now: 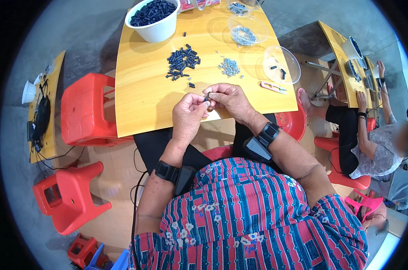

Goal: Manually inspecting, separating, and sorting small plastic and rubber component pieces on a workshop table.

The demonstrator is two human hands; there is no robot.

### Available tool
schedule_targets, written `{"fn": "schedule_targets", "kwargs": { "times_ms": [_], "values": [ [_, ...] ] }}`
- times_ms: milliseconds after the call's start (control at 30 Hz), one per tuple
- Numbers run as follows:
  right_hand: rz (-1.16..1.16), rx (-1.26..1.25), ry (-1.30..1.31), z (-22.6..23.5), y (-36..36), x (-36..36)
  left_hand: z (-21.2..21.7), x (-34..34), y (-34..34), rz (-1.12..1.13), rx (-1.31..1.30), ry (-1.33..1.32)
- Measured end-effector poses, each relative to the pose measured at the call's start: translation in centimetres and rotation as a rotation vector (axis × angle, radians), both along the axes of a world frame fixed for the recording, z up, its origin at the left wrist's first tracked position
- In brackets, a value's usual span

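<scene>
My left hand [188, 115] and my right hand [233, 101] meet just above the table's near edge. Their fingertips are closed together on a small black piece [206, 98], mostly hidden by the fingers. Beyond them lies a pile of short black cylindrical pieces [182, 61], with one loose black piece [192, 85] nearer my left hand. A heap of tiny silvery parts [229, 67] is to its right. Thread snips [273, 87] with a red and white handle rest beside a clear round dish [295, 68] holding a few black pieces.
A white tub [155, 31] full of black pieces stands at the far left of the yellow table [143, 108]. Clear dishes [244, 37] with silvery parts sit far right. Red stools [85, 108] flank the table's left side. Another person [379, 148] sits at a table to the right.
</scene>
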State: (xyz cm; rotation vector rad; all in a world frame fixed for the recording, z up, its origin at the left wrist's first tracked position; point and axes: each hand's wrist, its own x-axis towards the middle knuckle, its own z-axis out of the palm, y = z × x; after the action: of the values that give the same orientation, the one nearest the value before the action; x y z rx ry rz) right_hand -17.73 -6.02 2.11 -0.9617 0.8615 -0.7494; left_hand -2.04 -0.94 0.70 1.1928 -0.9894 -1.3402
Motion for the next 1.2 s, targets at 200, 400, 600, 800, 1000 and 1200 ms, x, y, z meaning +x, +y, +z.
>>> {"fn": "schedule_targets", "kwargs": {
  "times_ms": [200, 400, 600, 800, 1000, 1200],
  "values": [
    [-0.013, -0.112, 0.056, -0.2, 0.0, 0.3, 0.1, 0.1, 0.1, 0.006, 0.001, 0.014],
    [-0.038, -0.488, 0.265, -0.2, -0.2, 0.3, 0.1, 0.0, 0.2, 0.012, -0.011, 0.049],
    [0.003, -0.636, 0.368, 0.1, -0.5, 0.3, -0.3, 0.2, 0.2, 0.017, 0.006, 0.033],
    [-0.023, -0.433, 0.252, -0.2, -0.4, 0.7, 0.2, 0.3, 0.2, 0.021, 0.040, 0.096],
    [-0.017, -0.394, 0.230, -0.4, -0.2, 0.8, 0.4, 0.4, 0.1, 0.016, 0.070, 0.115],
    [-0.002, -0.601, 0.340, -0.4, 0.5, 1.0, 0.5, 0.4, 0.3, 0.040, 0.083, 0.153]
  ]
}}
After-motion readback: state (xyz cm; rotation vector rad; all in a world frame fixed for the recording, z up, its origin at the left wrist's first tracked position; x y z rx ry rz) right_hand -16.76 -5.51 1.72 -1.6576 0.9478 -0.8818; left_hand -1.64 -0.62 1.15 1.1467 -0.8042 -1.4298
